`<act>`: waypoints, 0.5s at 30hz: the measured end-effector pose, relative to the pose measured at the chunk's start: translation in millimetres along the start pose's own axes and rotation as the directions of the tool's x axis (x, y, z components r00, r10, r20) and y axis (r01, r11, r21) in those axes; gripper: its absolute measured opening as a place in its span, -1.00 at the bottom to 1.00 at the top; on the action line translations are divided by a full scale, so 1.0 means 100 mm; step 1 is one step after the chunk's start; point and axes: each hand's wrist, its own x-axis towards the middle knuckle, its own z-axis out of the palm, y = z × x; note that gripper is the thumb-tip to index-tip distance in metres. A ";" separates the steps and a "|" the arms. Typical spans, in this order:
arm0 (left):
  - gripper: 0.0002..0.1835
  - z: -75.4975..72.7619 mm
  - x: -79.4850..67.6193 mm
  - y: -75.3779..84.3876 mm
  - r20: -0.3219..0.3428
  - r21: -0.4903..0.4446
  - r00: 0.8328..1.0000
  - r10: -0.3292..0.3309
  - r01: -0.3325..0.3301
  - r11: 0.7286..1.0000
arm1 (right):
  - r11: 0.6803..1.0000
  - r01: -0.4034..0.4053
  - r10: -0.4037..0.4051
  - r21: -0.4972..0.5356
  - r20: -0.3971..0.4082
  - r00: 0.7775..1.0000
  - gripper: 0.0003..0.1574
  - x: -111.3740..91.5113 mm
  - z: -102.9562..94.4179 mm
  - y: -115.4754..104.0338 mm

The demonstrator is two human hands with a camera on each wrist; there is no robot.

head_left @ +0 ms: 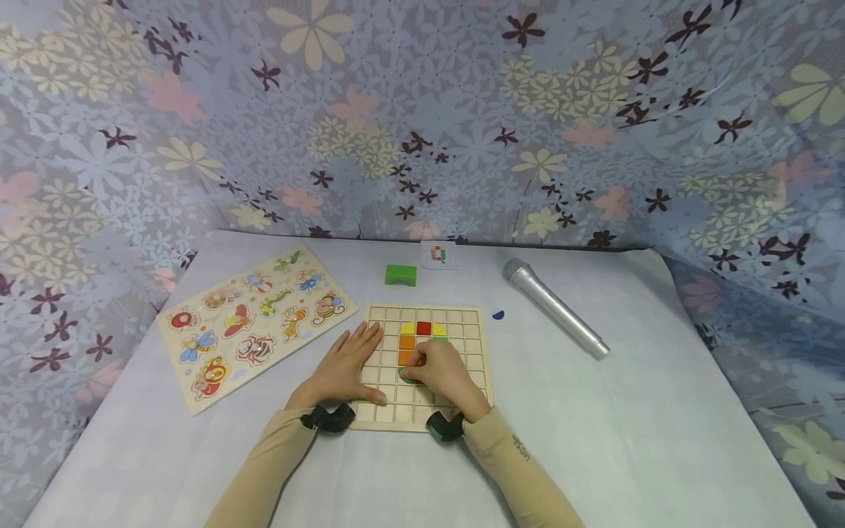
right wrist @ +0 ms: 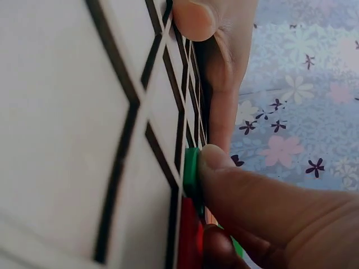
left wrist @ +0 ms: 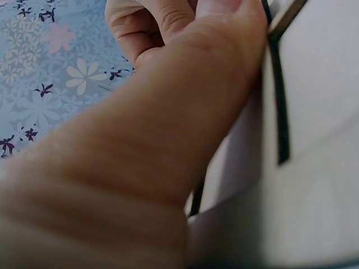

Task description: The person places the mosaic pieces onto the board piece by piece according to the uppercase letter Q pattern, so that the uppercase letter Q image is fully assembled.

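A wooden grid board (head_left: 396, 413) lies flat in front of me. My left hand (head_left: 348, 368) rests on its left side, fingers spread. With thumb and curled fingers, my right hand (head_left: 444, 370) pinches a small green piece (right wrist: 191, 171) at the grid's surface. Beside that piece sits a red piece (right wrist: 189, 232), partly hidden by the hand. Higher up the board are a red square (head_left: 424, 328), a yellow corner piece (head_left: 408, 328) on its left, another yellow one (head_left: 439, 329) on its right, and orange squares (head_left: 406, 342) below. The right hand covers part of the arrangement.
An insect picture board (head_left: 254, 323) lies at the left. Behind the grid are a green block (head_left: 400, 275) and a pattern card (head_left: 439, 255). To the right lie a blue half-round piece (head_left: 498, 315) and a silver microphone (head_left: 556, 308). A flowered cloth hangs behind the table.
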 end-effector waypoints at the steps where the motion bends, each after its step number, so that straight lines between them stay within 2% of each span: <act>1: 0.33 0.00 0.00 0.00 -0.002 -0.002 1.000 0.000 0.000 1.000 | 1.000 -0.002 0.002 0.001 -0.003 1.000 -0.80 0.00 0.00 0.00; 6: 0.35 0.02 0.00 -0.02 -0.020 -0.016 1.000 0.009 -0.009 1.000 | 1.000 -0.015 0.015 0.014 -0.004 1.000 -0.79 -0.01 0.00 0.00; 10: 0.34 0.01 0.00 -0.02 -0.006 -0.016 1.000 -0.002 0.002 1.000 | 0.998 -0.043 0.044 0.036 -0.019 0.999 -0.81 0.02 -0.02 0.04; 15: 0.33 0.01 0.01 0.00 0.013 -0.010 1.000 -0.022 0.022 1.000 | 0.986 -0.067 0.076 0.154 -0.058 0.995 -0.90 0.07 -0.23 0.24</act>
